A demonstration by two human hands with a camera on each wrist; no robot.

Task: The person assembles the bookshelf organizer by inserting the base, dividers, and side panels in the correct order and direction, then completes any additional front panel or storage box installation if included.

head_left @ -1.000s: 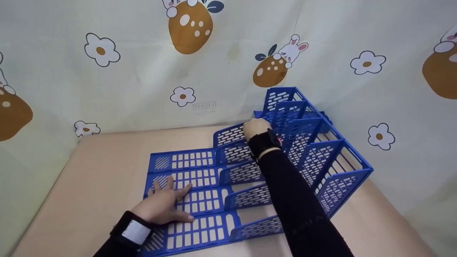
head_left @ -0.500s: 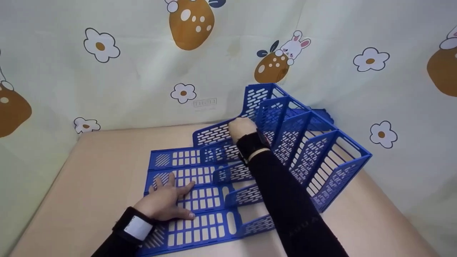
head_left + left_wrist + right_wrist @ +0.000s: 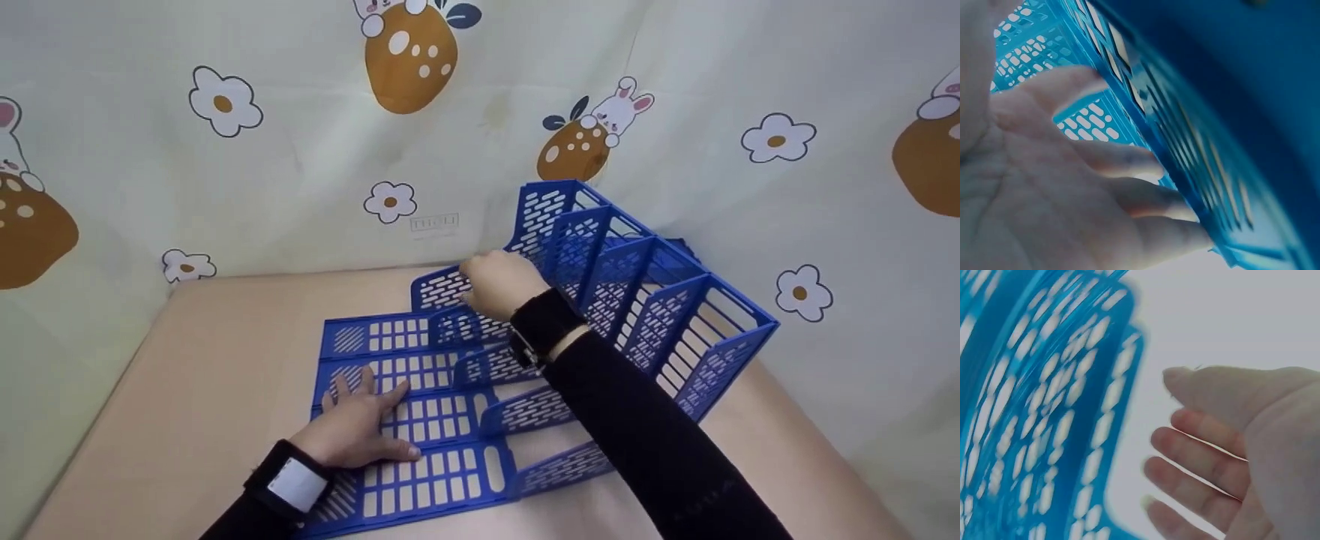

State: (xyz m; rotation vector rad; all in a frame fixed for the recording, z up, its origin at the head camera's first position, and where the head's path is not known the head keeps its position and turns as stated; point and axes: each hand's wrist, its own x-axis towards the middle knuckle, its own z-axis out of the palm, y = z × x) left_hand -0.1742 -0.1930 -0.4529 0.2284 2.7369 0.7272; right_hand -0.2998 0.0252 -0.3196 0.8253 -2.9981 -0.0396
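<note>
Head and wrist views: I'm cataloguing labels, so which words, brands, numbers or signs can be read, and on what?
No text reads clearly.
Small boxed print on the pale flower-printed backdrop: too blurred; fainter marks beneath, too small.
Faint lettering on the black fabric right sleeve: unreadable.
Blue perforated plastic rack: no lettering visible.

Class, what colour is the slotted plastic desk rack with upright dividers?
The slotted plastic rack is blue, seen best in the head view.
</note>
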